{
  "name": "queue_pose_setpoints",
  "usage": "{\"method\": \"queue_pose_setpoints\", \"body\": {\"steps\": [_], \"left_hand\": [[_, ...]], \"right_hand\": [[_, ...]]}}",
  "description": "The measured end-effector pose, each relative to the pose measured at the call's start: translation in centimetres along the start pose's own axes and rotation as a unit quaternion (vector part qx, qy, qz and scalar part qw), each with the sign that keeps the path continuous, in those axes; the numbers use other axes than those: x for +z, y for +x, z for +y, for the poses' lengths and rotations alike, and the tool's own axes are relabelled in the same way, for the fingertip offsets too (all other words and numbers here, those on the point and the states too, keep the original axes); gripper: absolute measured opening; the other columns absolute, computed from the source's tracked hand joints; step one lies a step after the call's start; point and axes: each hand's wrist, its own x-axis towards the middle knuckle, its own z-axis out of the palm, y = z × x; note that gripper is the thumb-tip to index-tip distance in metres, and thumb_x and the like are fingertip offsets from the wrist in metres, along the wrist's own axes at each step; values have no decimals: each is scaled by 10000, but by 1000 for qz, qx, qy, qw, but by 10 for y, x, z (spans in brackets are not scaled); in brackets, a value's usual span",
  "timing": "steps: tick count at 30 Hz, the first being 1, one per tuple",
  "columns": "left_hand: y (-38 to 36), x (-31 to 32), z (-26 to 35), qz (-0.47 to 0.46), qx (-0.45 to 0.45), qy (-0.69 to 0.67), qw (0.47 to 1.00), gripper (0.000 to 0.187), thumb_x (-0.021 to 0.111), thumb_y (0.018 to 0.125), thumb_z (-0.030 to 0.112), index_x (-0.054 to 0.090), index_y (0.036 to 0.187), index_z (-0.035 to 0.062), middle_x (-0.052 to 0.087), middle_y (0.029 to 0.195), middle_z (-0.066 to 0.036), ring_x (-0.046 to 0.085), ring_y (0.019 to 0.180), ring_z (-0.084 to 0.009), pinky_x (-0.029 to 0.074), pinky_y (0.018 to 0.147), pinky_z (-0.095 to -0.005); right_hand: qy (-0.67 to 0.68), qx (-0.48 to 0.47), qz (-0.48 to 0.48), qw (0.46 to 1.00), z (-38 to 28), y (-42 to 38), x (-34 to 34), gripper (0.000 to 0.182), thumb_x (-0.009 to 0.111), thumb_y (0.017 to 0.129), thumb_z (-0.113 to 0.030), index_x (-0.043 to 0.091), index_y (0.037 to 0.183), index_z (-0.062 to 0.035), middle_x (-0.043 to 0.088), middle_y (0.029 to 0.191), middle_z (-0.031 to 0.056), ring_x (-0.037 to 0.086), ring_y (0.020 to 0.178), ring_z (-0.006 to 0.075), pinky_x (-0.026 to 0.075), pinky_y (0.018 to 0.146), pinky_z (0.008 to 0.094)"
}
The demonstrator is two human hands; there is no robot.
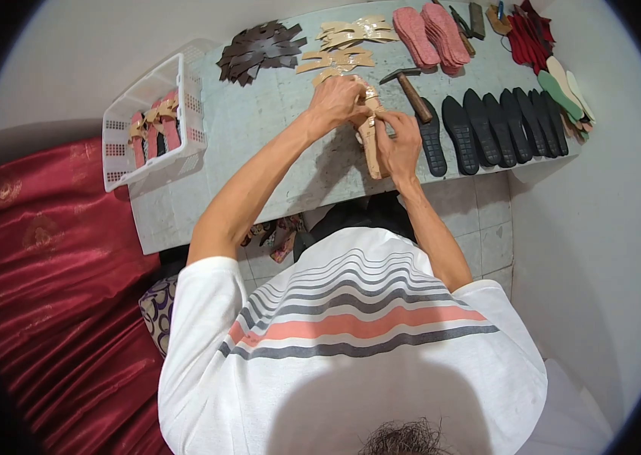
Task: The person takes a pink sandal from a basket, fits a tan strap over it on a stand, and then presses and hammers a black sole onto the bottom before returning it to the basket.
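Note:
A beige, foot-shaped shoe last (372, 155) stands near the table's front edge, with a glossy beige strap (370, 92) across its upper part. My left hand (335, 102) is closed over the far end of the last, its fingers bent onto the strap. Lower down, my right hand (400, 140) presses its fingers together at the right side of the last, close to the strap. My own hands partly cover the spot where the fingers meet the strap. A hammer (413, 97) with a wooden handle lies just right of the hands.
Black soles (479, 125) line the right front, pink insoles (415, 38) lie behind. Beige straps (354, 32) and dark brown pieces (260, 49) are at the back. A white basket (117, 167) of pink-soled sandals (155, 125) stands left. Red pieces (529, 42) lie far right.

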Motion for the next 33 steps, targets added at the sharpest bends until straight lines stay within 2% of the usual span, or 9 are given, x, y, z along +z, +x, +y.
{"method": "queue_pose_setpoints", "body": {"steps": [2,4,5,8,11,15,20,27,33], "left_hand": [[8,-6,0,11,17,3,1000,369,837,782,374,764,924,41,733,930,-180,711,922,-381,562,794,-474],[13,-6,1,-38,3,-7,999,380,853,758,355,765,937,31,746,903,-185,725,890,-383,566,776,-482],[16,-8,1,-41,14,-5,999,390,858,754,341,765,965,27,752,878,-192,733,878,-384,567,760,-487],[15,-11,5,-44,13,-17,999,390,861,754,336,756,963,23,749,877,-188,729,877,-381,564,767,-480],[15,-8,1,-46,28,-13,998,390,867,748,339,746,947,26,749,882,-183,726,881,-371,558,769,-476],[13,-6,-2,-28,37,-18,999,387,870,744,347,741,926,32,743,877,-176,719,877,-365,553,769,-472],[12,-3,0,-26,18,-7,999,341,848,739,328,744,904,48,733,859,-155,712,866,-363,553,751,-467],[6,8,-1,8,-2,-6,1000,300,822,742,306,732,874,52,713,994,-136,694,932,-345,547,786,-460],[-3,16,2,43,8,4,999,248,788,807,298,716,866,68,679,1156,-59,639,1083,-310,543,848,-452]], "right_hand": [[36,35,-46,998,-16,-18,9,158,766,870,-134,772,1021,-89,686,912,100,682,786,308,552,699,398],[51,-61,-179,981,-34,-34,23,263,778,879,-233,754,1116,-124,681,927,93,695,776,311,556,681,412],[18,-35,-253,967,-42,-38,35,347,767,889,-282,720,1203,-142,687,963,100,708,758,317,556,638,443],[-76,-5,-318,945,-64,-29,63,289,764,908,-300,716,1117,-107,699,957,105,709,770,322,560,633,446],[-51,-25,-224,973,-50,-32,88,274,747,925,-302,707,1099,-94,701,959,108,707,758,330,565,622,450],[-86,-58,-217,971,-44,-39,62,221,740,934,-243,707,1070,-72,703,958,111,699,772,339,556,645,449],[24,40,-46,998,-45,-22,11,202,722,940,-169,759,1082,-31,712,872,129,682,835,330,551,734,419],[70,210,-108,969,-26,-16,1,275,767,905,-231,783,1111,-49,720,977,135,677,906,315,535,806,436],[34,135,-39,989,-15,-12,3,341,792,886,-232,745,1172,-52,649,1139,139,609,1105,336,496,944,439]]}}
